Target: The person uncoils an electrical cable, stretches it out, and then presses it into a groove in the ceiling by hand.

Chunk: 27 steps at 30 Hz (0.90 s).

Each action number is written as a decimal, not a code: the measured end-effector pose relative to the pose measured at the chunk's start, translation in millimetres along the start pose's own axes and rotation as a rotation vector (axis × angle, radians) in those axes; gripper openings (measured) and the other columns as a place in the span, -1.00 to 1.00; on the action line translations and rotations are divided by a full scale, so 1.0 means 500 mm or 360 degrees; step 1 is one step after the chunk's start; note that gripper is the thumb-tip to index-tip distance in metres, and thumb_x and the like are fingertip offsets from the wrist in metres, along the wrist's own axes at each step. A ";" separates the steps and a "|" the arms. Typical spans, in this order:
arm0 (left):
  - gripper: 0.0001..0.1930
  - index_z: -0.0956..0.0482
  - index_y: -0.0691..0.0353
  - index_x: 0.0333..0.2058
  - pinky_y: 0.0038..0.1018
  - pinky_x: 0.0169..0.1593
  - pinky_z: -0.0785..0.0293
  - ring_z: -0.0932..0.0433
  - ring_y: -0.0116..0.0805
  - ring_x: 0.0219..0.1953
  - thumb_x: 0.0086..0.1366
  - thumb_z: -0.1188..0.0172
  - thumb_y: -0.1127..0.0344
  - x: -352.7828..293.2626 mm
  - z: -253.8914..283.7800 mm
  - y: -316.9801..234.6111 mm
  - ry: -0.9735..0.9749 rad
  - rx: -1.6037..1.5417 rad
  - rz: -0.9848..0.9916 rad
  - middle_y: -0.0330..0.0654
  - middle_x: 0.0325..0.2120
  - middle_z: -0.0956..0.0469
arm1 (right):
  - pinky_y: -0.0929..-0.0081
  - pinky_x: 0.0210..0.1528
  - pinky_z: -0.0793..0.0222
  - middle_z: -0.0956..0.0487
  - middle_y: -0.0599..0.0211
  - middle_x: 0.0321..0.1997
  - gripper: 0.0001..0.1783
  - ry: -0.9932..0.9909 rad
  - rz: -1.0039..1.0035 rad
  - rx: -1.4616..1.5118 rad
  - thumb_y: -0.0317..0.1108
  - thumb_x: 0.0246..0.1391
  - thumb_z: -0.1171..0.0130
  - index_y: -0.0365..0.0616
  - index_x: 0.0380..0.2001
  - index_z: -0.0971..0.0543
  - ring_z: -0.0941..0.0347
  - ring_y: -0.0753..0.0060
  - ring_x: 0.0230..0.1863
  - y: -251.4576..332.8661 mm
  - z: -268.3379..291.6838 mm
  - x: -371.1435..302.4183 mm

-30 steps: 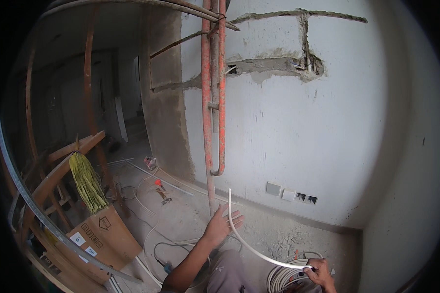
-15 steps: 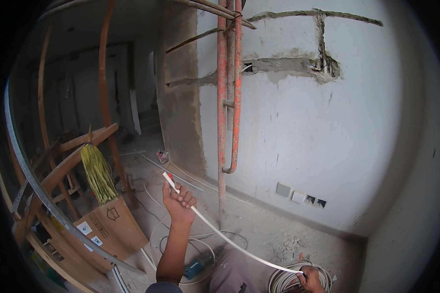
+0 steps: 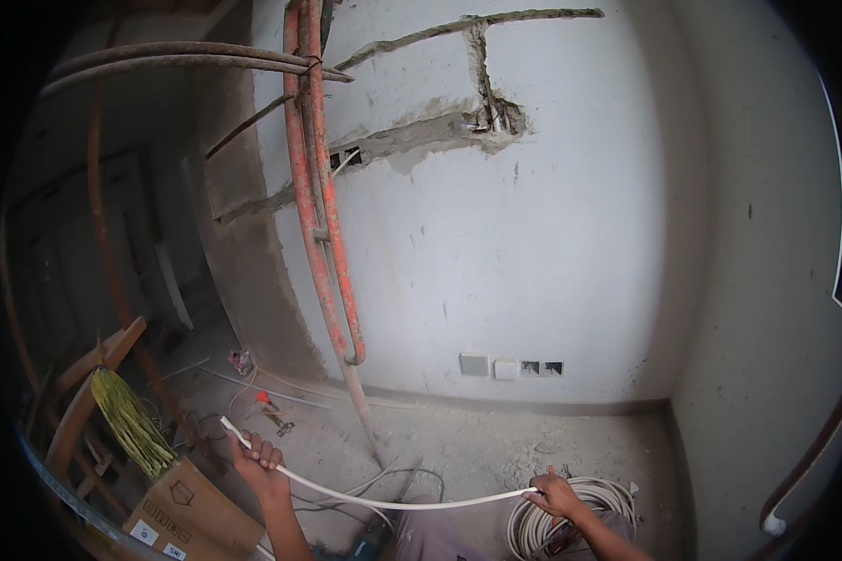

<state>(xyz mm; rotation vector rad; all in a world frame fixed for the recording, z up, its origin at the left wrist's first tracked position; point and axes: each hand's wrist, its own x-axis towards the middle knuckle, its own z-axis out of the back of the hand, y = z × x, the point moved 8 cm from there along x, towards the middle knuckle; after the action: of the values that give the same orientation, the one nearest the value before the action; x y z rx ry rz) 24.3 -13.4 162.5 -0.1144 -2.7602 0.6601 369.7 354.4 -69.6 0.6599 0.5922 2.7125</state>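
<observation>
Holding the white tube: the person has a length of white tube point(image 3: 393, 505) sagging between two bare hands, low over the floor and right in front of the grey-trousered legs point(image 3: 430, 538).
Left hand: fingers of the left hand point(image 3: 264, 467) curl around it near one end, tip poking out past the knuckles.
Right hand: the right hand point(image 3: 554, 496) has its fingers closed on the tube too; can't tell if the tube carries on past there into the coil.
Coil: a fat off-white coil point(image 3: 617, 500) sits on the floor by the right forearm, partly hidden by it.
Scaffold: rusty red scaffold frame point(image 3: 337, 262) is the big obstacle, standing in front of the wall and blocking part of the rough channel point(image 3: 412, 140) cut there. Its foot comes down near the tube.
Floor clutter: hammer point(image 3: 283, 429) beyond the left hand, teal power tool point(image 3: 370, 542) at the lower edge, loose cords around, rubble point(image 3: 533, 458) toward the wall.
Left side: cardboard box point(image 3: 196, 505) near the left forearm, yellow-green strands point(image 3: 133, 421) bunched above it, wooden boards point(image 3: 94, 383) behind.
Low wall: grey plate point(image 3: 474, 364), white plate point(image 3: 506, 369), then two open sockets point(image 3: 543, 368).
</observation>
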 end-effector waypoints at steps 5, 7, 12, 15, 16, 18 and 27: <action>-0.66 -0.32 0.03 -0.46 -0.70 -0.81 0.05 0.00 -0.70 -0.81 0.40 0.03 -0.04 0.029 0.058 -0.071 -0.0046 0.0144 -0.0124 -0.48 -0.77 -0.09 | 0.09 -0.11 -0.28 -0.43 0.07 -0.43 -0.62 0.0031 0.0303 0.0185 -0.08 0.17 -0.06 -0.24 -0.45 -0.44 -0.39 -0.08 -0.26 -0.026 0.032 -0.059; -0.64 -0.30 0.02 -0.47 -0.68 -0.80 0.08 0.02 -0.69 -0.81 0.39 0.02 -0.07 0.043 0.077 -0.096 -0.0096 0.0193 -0.0205 -0.48 -0.77 -0.08 | 0.09 -0.10 -0.28 -0.43 0.07 -0.43 -0.61 0.0065 0.0277 0.0201 -0.08 0.18 -0.05 -0.24 -0.45 -0.44 -0.38 -0.09 -0.26 -0.047 0.023 -0.074; -0.60 -0.25 0.01 -0.50 -0.63 -0.77 0.15 0.07 -0.66 -0.81 0.37 0.01 -0.13 0.043 0.094 -0.105 -0.0295 0.0212 -0.0432 -0.47 -0.77 -0.06 | 0.13 -0.09 -0.31 -0.51 0.08 -0.35 -0.55 0.0165 0.0072 -0.0062 0.03 0.21 0.04 -0.18 -0.38 -0.51 -0.44 0.00 -0.18 -0.090 0.006 -0.087; -0.59 -0.24 0.01 -0.50 -0.63 -0.76 0.17 0.08 -0.64 -0.80 0.36 0.01 -0.14 0.023 0.098 -0.128 -0.0377 0.0228 -0.0633 -0.46 -0.76 -0.04 | 0.02 -0.02 -0.27 -0.59 0.10 -0.33 -0.44 0.0227 -0.0265 -0.0347 0.18 0.22 0.15 -0.10 -0.33 -0.57 -0.51 0.02 -0.17 -0.092 -0.023 -0.067; -0.59 -0.25 0.01 -0.50 -0.63 -0.75 0.17 0.08 -0.64 -0.80 0.36 0.01 -0.15 0.004 0.086 -0.126 -0.0404 0.0249 -0.0678 -0.46 -0.76 -0.03 | -0.02 0.02 -0.26 -0.60 0.11 -0.33 -0.42 0.0275 -0.0381 -0.0391 0.21 0.22 0.17 -0.08 -0.31 -0.57 -0.51 0.00 -0.17 -0.098 -0.026 -0.064; -0.60 -0.26 0.01 -0.48 -0.65 -0.74 0.17 0.07 -0.65 -0.79 0.36 0.01 -0.15 -0.020 0.072 -0.122 -0.0430 0.0315 -0.0720 -0.47 -0.75 -0.03 | -0.06 0.00 -0.26 -0.61 0.13 -0.36 -0.38 0.0270 -0.0396 -0.0462 0.25 0.21 0.21 -0.06 -0.33 -0.59 -0.54 0.01 -0.21 -0.104 -0.037 -0.060; -0.64 -0.32 0.04 -0.39 -0.69 -0.71 0.12 0.02 -0.71 -0.74 0.38 0.02 -0.11 -0.091 -0.007 -0.141 -0.0252 0.0530 -0.0710 -0.48 -0.70 -0.08 | -0.10 0.02 -0.26 -0.62 0.08 -0.26 -0.30 0.0423 -0.0333 -0.0696 0.32 0.21 0.30 -0.03 -0.25 -0.61 -0.53 0.05 -0.11 -0.153 -0.107 0.002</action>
<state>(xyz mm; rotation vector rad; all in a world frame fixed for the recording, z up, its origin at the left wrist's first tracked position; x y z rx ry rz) 68.2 -81.1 185.1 0.6284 -2.6315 1.0133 356.3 404.4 -147.0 0.1213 0.1004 2.6157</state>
